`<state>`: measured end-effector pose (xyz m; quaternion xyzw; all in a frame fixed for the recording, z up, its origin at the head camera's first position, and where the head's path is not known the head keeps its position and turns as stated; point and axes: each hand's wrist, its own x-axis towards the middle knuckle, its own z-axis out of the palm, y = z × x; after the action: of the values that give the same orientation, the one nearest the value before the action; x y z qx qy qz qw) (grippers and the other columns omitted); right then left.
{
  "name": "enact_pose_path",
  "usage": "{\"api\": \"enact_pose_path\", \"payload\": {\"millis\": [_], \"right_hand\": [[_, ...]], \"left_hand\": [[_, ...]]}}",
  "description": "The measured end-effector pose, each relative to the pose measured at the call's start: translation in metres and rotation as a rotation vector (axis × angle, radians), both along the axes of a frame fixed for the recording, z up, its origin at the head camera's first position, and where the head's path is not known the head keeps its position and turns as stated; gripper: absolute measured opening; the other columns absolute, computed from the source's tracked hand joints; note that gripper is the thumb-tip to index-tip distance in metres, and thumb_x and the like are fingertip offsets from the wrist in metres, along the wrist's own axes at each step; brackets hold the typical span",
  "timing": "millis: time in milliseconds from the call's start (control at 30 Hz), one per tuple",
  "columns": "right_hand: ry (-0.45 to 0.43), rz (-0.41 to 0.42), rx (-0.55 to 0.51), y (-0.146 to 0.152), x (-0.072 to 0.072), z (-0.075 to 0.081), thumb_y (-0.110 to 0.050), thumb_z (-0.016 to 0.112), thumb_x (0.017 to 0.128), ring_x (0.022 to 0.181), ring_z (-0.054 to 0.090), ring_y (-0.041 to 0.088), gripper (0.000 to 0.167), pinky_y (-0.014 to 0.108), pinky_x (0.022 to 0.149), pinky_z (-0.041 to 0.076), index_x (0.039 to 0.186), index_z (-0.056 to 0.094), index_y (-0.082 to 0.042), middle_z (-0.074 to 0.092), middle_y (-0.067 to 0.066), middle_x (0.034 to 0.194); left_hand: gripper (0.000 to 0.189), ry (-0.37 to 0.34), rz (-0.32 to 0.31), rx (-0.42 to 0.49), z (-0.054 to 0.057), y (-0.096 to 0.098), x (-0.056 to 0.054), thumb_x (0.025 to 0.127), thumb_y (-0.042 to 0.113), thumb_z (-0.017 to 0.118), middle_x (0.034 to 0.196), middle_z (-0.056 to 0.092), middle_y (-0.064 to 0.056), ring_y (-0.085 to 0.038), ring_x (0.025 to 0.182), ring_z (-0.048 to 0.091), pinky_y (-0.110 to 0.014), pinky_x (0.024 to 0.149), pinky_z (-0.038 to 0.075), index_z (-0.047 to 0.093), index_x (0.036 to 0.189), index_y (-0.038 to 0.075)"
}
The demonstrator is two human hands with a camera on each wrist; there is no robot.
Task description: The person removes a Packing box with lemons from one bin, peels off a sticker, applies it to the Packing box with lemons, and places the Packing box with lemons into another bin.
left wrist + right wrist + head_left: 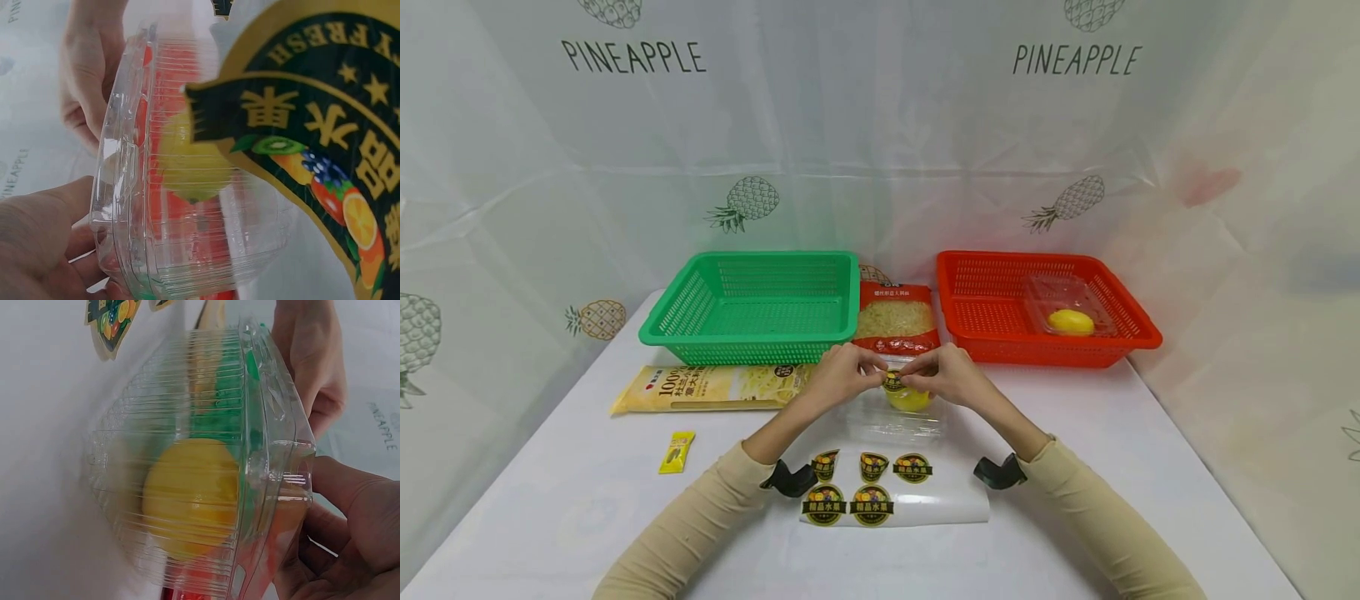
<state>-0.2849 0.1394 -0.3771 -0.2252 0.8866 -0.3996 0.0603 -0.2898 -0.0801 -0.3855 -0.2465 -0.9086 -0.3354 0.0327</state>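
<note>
A clear plastic clamshell box (895, 427) with a yellow lemon (190, 500) inside sits mid-table, lid uppermost. Over its lid is a round black-and-gold fruit sticker (892, 382), framed by both hands. My left hand (844, 375) pinches the sticker's left side between thumb and finger. From the other side, my right hand (953, 373) pinches its right edge, the two sets of fingertips close together. Both wrist views show the fingers right at the lid. Nearer me lies a white backing sheet (947, 504) bearing several more stickers, two of them partly folded or cut.
Behind stand a green basket (752, 350) and a red basket (1037, 352); the red one contains another clear box (1052, 292) with a lemon. A red pasta bag (895, 321) lies between them. On the left are a yellow pasta bag (715, 388) and a small yellow packet (677, 452).
</note>
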Motion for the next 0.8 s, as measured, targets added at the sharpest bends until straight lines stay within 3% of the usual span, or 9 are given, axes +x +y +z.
{"api": "enact_pose_path", "payload": {"millis": [200, 533, 800], "right_hand": [[0.012, 0.005, -0.001, -0.0007, -0.0014, -0.0008, -0.018, 0.075, 0.087, 0.063, 0.064, 0.013, 0.015, 0.043, 0.062, 0.059, 0.097, 0.079, -0.008, 0.077, 0.007, 0.084], [0.034, 0.001, 0.026, -0.0015, -0.0025, -0.0007, -0.019, 0.077, 0.085, 0.059, 0.062, 0.013, 0.015, 0.028, 0.055, 0.055, 0.096, 0.079, -0.008, 0.076, 0.005, 0.082], [0.038, 0.0, 0.034, -0.0027, -0.0026, -0.0021, -0.019, 0.077, 0.085, 0.056, 0.057, 0.014, 0.014, 0.025, 0.052, 0.052, 0.095, 0.079, -0.009, 0.076, 0.003, 0.079]], "left_hand": [[0.017, 0.014, -0.008, 0.003, 0.0002, 0.0, 0.0002, 0.084, 0.015, 0.068, 0.072, 0.073, 0.002, -0.006, 0.048, 0.048, -0.019, 0.045, 0.027, 0.079, 0.097, 0.013], [0.016, 0.016, -0.009, -0.002, 0.0019, 0.0012, 0.0014, 0.085, 0.017, 0.069, 0.074, 0.074, 0.0, -0.007, 0.048, 0.049, -0.019, 0.044, 0.028, 0.079, 0.097, 0.013], [0.016, 0.006, 0.001, -0.014, 0.0032, 0.0014, 0.0027, 0.085, 0.02, 0.072, 0.074, 0.073, 0.0, -0.006, 0.054, 0.056, -0.021, 0.046, 0.037, 0.079, 0.098, 0.013]]}}
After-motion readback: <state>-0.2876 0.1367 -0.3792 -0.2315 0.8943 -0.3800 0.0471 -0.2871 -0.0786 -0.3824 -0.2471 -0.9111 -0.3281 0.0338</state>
